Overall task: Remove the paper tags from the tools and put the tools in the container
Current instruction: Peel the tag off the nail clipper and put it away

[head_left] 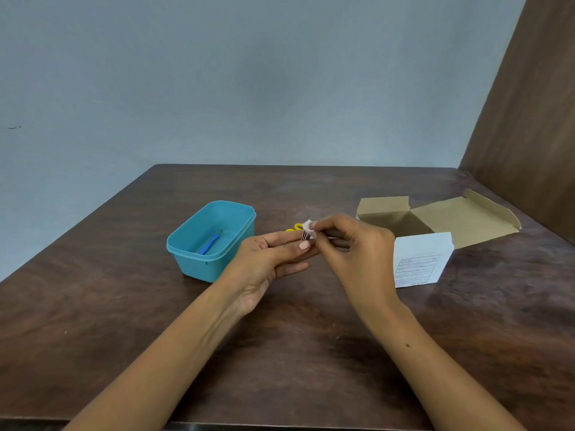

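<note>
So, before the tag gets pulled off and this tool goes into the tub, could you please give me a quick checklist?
1. Left hand holds the yellow-handled tool: ok.
2. Right hand pinches the paper tag: ok.
3. Tag fully off the tool: not ok.
4. Blue container open, beside the left hand: ok.
5. Room left beside the blue tool inside: ok.
6. How the tag is attached: cannot tell.

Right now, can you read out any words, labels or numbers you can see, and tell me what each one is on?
No text can be read here.
White cardboard box: a printed label panel with lines of text, too small and blurred to read.
White paper tag pinched by the right hand: dark stripes, no legible writing.
Teal plastic container: no visible text.
</note>
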